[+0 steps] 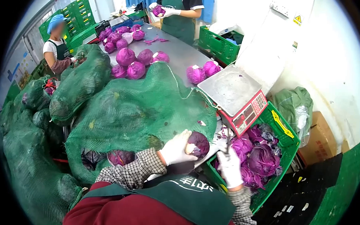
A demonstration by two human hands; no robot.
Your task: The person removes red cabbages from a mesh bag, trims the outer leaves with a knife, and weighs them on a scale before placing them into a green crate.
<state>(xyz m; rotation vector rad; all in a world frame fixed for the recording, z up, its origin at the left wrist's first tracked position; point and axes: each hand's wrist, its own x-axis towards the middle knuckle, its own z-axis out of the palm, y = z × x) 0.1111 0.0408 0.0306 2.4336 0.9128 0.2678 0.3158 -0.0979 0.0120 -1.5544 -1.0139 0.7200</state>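
Red cabbage [199,143] against left hand [176,149]

A green net sack [136,106] crowds the left; the scale [233,96] blocks ahead; bare steel table [178,52] lies beyond.

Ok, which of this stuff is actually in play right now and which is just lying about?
In play:
left hand holding a red cabbage
right hand, gripping something, too blurred to name
green crate of purple trimmings

Lying about:
scale
green net sack
loose cabbages on the table
two co-workers
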